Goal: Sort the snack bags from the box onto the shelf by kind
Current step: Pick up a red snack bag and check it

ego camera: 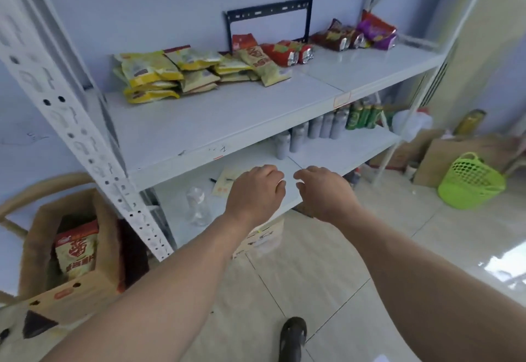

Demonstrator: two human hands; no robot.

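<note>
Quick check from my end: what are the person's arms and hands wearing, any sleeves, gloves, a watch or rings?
Both forearms are bare for their whole visible length; no sleeve edge shows. The left hand and right hand have no gloves, and no watch, wristband or ring is visible. Only the backs of the hands show.

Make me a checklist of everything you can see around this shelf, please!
Surface: white metal shelf, upper board bare at front.
Job's things: yellow snack bags piled left; red foil bags middle; dark red and purple bags right; brown cardboard box holding a pale yellow bag.
Clutter: silver cans, green cans, clear plastic bottle on the lower board.
Grips: left hand and right hand hold nothing.
Cables: nothing seen.
Surroundings: green plastic basket, tiled floor.
</note>
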